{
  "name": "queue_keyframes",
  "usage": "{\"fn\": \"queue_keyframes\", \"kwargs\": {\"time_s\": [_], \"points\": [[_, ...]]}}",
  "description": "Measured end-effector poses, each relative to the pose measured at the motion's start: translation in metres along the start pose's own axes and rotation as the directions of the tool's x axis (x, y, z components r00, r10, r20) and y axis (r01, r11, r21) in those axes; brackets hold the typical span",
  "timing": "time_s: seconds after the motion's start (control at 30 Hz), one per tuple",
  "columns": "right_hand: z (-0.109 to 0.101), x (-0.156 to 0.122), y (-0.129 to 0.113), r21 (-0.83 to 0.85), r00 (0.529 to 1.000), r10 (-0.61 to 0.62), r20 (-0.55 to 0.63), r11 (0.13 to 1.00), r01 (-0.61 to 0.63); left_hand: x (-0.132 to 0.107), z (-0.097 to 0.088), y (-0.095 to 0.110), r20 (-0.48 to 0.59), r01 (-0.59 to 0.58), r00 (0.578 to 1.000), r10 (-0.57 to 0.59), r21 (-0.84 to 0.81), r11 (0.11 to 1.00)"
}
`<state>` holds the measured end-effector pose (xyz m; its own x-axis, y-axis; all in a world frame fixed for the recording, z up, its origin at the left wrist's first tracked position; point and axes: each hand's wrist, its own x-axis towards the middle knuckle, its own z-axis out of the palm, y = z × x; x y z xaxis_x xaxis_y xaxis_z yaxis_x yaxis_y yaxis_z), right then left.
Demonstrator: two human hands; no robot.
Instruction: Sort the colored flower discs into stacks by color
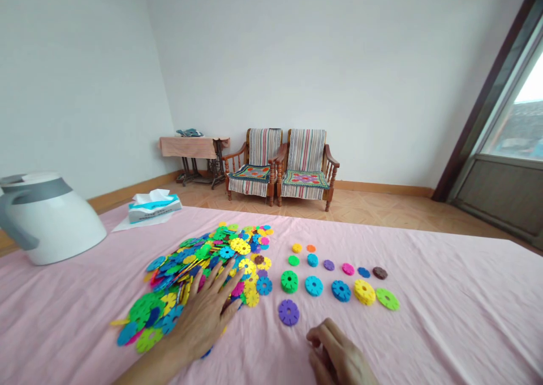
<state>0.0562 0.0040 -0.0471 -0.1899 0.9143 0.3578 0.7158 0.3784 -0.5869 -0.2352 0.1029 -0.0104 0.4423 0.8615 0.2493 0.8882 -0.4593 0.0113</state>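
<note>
My left hand (210, 311) lies with fingers spread on a heap of colourful notched plastic discs (186, 260); the discs under the palm are hidden. My right hand (337, 354) rests near the front edge of the view with its fingers curled in, and whether anything is inside them cannot be seen. Just beyond it lies a purple disc (289, 312). Sorted by colour, rows of discs stand farther back: a green stack (289, 281), a light blue stack (314, 286), a dark blue stack (341, 290), a yellow stack (364, 292) and a lime disc (387, 298). Behind these are smaller discs, among them a brown one (380, 273).
A pink cloth (458, 294) covers the table. On the left stand a white-and-grey jug (63, 221) and a tissue pack (155, 207). Past the table's far edge are two wooden armchairs (307, 176) and a cloth-covered sewing table (190, 147).
</note>
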Motion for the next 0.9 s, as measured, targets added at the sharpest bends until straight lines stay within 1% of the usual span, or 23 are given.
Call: {"fn": "queue_keyframes", "kwargs": {"time_s": [0.13, 0.27, 0.43, 0.67, 0.73, 0.8, 0.9], "points": [[0.004, 0.000, 0.003, -0.020, 1.000, -0.008, 0.007, 1.000, 0.008, 0.008, 0.003, -0.003, 0.034, 0.045, 0.998, -0.045, -0.011, 0.999], [0.007, 0.000, 0.006, -0.028, 1.000, -0.018, 0.000, 0.999, 0.018, 0.023, 0.006, -0.005, 0.029, 0.105, 0.994, -0.104, -0.027, 0.994], [0.008, 0.000, 0.008, -0.023, 1.000, -0.023, -0.020, 0.999, 0.023, 0.043, 0.010, -0.011, 0.017, 0.123, 0.992, -0.122, -0.046, 0.991], [0.009, 0.000, 0.010, -0.042, 0.999, -0.033, -0.027, 0.999, 0.032, 0.067, 0.008, -0.026, 0.059, 0.152, 0.987, -0.148, -0.057, 0.987], [0.010, 0.000, 0.011, -0.049, 0.999, -0.040, -0.033, 0.998, 0.039, 0.069, 0.005, -0.029, 0.068, 0.143, 0.988, -0.139, -0.061, 0.988], [0.011, 0.000, 0.011, -0.056, 0.998, -0.048, -0.039, 0.997, 0.046, 0.065, 0.003, -0.033, 0.086, 0.123, 0.989, -0.117, -0.067, 0.990], [0.011, 0.000, 0.012, -0.062, 0.998, -0.056, -0.037, 0.997, 0.054, 0.050, -0.001, -0.039, 0.110, 0.036, 0.994, -0.028, -0.076, 0.996]]}}
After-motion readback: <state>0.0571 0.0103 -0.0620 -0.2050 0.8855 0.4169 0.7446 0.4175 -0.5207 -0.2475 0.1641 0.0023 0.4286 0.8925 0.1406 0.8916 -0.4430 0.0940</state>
